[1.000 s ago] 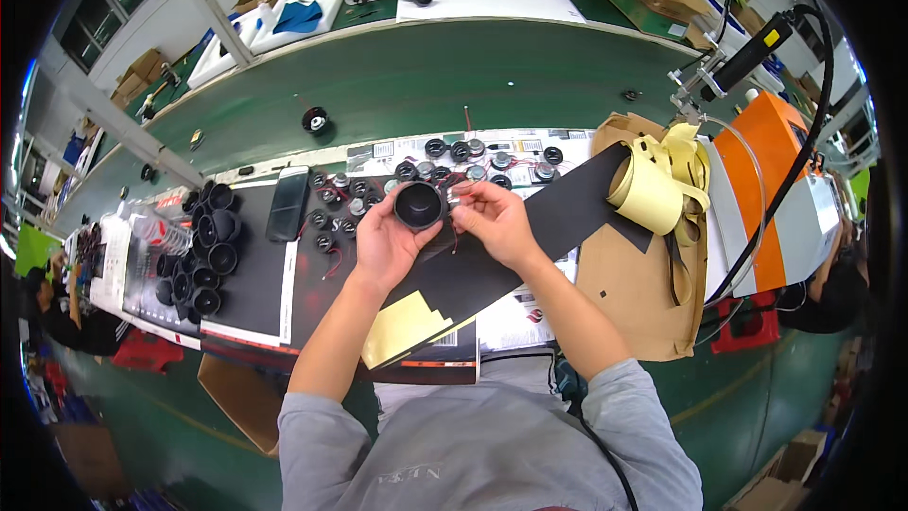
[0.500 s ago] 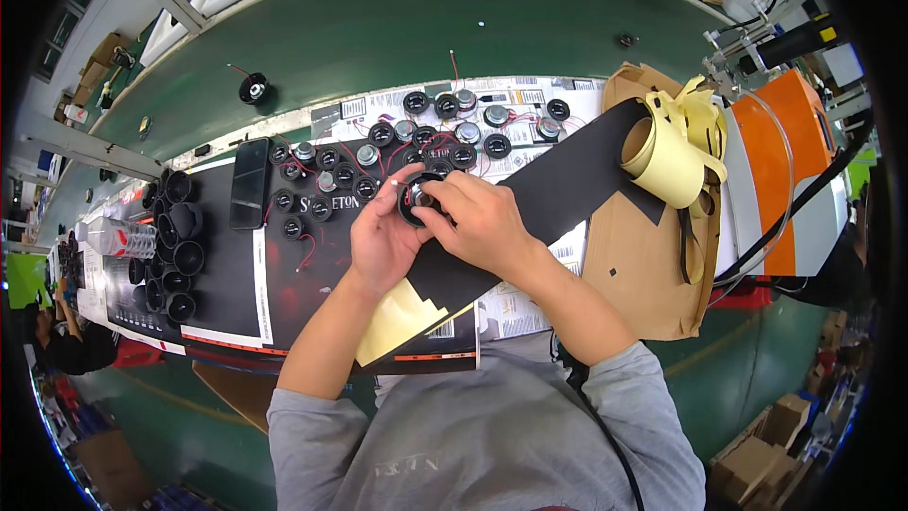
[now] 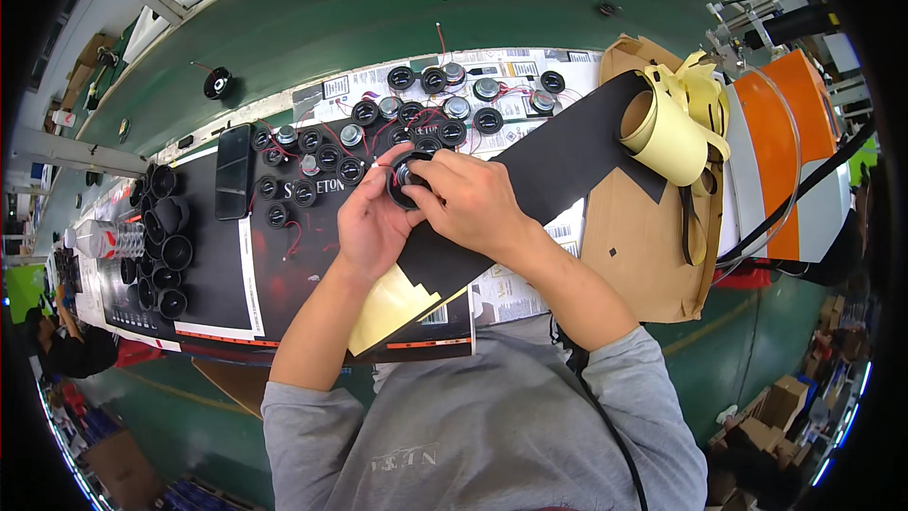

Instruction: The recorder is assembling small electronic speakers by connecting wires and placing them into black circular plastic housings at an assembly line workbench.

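Observation:
In front of me, my left hand (image 3: 364,232) is closed around the side of a black round cup (image 3: 397,193) with a small speaker in its mouth. The fingertips of my right hand (image 3: 471,203) press at the speaker and the cup's rim; they partly hide it. Just beyond my hands lie several small round speakers (image 3: 365,113) with thin red wires, some black face up, some silver magnet up. Below my hands runs a black strip of sheet material (image 3: 558,166), its yellow backing paper (image 3: 390,310) showing at the near end.
Several black cups (image 3: 176,253) stand at the left, beside a clear plastic bottle (image 3: 102,239). A black phone (image 3: 234,172) lies nearby. To the right are a yellow-backed roll (image 3: 670,156), a cardboard sheet (image 3: 629,270) and an orange-and-white machine (image 3: 780,147). One filled cup (image 3: 218,83) sits far left.
The whole view has shifted a little, so the table things appear higher and farther left. Both hands stay on the cup, which is turned slightly and shows more of the speaker's silver part.

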Available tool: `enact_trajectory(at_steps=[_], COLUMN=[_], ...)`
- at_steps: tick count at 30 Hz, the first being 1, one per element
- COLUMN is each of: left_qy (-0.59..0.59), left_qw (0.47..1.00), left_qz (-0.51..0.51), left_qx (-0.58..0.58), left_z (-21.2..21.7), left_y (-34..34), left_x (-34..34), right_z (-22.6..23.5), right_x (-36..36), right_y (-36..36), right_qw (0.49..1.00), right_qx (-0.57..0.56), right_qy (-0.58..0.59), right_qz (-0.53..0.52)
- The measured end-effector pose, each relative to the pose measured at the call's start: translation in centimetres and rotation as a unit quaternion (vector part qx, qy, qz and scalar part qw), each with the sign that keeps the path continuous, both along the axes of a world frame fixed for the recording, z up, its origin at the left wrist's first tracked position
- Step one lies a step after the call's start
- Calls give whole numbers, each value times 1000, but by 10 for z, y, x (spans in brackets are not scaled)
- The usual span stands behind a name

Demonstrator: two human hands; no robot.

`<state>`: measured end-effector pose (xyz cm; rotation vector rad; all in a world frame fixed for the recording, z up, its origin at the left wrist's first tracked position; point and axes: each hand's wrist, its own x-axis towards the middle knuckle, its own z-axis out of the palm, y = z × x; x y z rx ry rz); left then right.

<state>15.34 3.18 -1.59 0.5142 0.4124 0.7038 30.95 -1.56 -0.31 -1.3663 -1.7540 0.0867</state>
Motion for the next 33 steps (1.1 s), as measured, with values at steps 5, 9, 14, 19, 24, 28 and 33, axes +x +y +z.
enact_trajectory(at_steps=[5,9,14,19,24,28,33], left_qy=[1,3,29,-14,13,23,-4], left_qw=[1000,1000,999,1000,1000,999,993], left_qz=[2,7,6,2,16,8,9], left_qx=[3,7,26,18,11,45,118], left_z=[-3,-5,-6,-12,-11,-16,-6], left_y=[1,1,3,3,1,0,2], left_x=[0,0,-1,-3,-1,-4,-1], right_z=[-1,-2,-3,-1,-3,-5,2], right_x=[0,-3,0,-1,-3,1,2], right_y=[-1,-1,0,-1,-2,1,7], right_qw=[1000,1000,999,999,998,998,991], right_qx=[-3,-15,-47,-39,-55,-43,18], right_qy=[-8,-9,3,5,-9,-47,108], right_qz=[-20,-24,-9,-2,-11,-3,-75])
